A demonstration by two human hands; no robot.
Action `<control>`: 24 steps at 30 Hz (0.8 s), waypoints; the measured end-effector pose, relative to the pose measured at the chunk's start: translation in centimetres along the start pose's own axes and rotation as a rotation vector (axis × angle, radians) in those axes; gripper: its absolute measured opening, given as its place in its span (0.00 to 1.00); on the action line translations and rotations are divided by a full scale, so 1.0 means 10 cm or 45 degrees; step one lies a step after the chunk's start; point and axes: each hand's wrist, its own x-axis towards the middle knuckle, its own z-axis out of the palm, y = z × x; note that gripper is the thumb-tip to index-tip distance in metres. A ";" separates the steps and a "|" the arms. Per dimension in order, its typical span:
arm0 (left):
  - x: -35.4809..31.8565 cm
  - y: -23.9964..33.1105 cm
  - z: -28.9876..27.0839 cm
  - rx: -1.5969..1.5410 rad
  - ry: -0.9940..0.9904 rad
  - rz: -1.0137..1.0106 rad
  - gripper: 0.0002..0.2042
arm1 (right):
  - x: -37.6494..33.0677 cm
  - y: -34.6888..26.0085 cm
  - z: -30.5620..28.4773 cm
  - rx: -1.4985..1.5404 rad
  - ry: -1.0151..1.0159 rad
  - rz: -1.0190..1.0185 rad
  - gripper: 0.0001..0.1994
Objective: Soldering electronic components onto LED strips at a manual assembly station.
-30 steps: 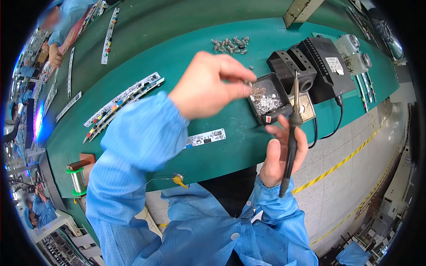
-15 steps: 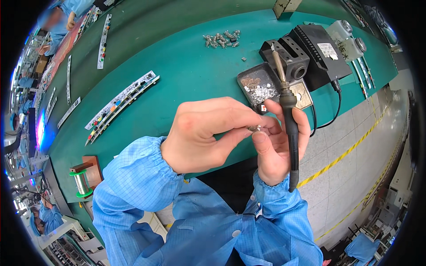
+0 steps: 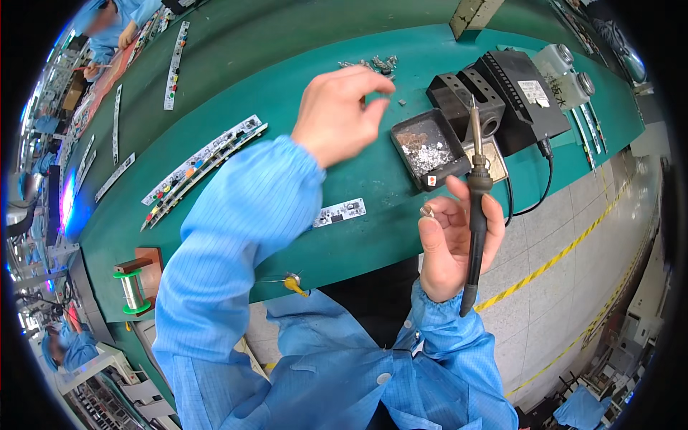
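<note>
My left hand (image 3: 340, 115) is stretched out over the bench, just in front of a pile of small shiny metal parts (image 3: 383, 64). Its thumb and forefinger stand apart with nothing visible between them, and the hand covers some of the pile. My right hand (image 3: 448, 251) holds a black soldering iron (image 3: 479, 215) nearly upright, tip upward, between its fingers. The same hand pinches a small metal part (image 3: 427, 212), coil-like in look, at the thumb tip. A white circuit board strip (image 3: 342, 213) lies on the green mat beside my left sleeve, which hides its left end.
A black solder tray (image 3: 430, 147) and iron stand (image 3: 466, 100) sit right of centre, next to a black station box (image 3: 519, 100) and clear bottles (image 3: 555, 61). Populated board strips (image 3: 204, 161) lie left. A solder wire spool (image 3: 132, 292) stands at the near left. Another person works far left.
My left hand has left my right hand and moved away to the pile of metal parts. The right hand keeps the iron and a small part. The board strip has come into sight.
</note>
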 end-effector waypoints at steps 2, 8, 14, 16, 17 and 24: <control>0.13 -0.29 0.13 0.352 0.110 0.232 0.08 | -0.04 0.02 0.00 -0.009 -0.007 0.013 0.35; 0.04 -0.27 0.05 0.492 0.192 0.409 0.08 | -0.07 0.05 -0.01 -0.034 -0.043 0.022 0.36; -0.80 0.70 -0.64 -0.495 -0.468 -0.445 0.08 | -0.16 0.00 0.13 -0.262 -0.324 -0.236 0.39; -1.04 0.74 -0.76 -0.558 -0.436 -0.585 0.08 | -0.23 0.00 0.24 -0.291 -0.512 -0.256 0.42; -1.13 0.71 -0.79 -0.632 -0.427 -0.672 0.09 | -0.25 0.00 0.31 -0.285 -0.573 -0.273 0.42; -1.59 0.46 -0.93 -1.026 -0.259 -0.854 0.07 | -0.41 0.00 0.65 -0.362 -0.696 -0.307 0.41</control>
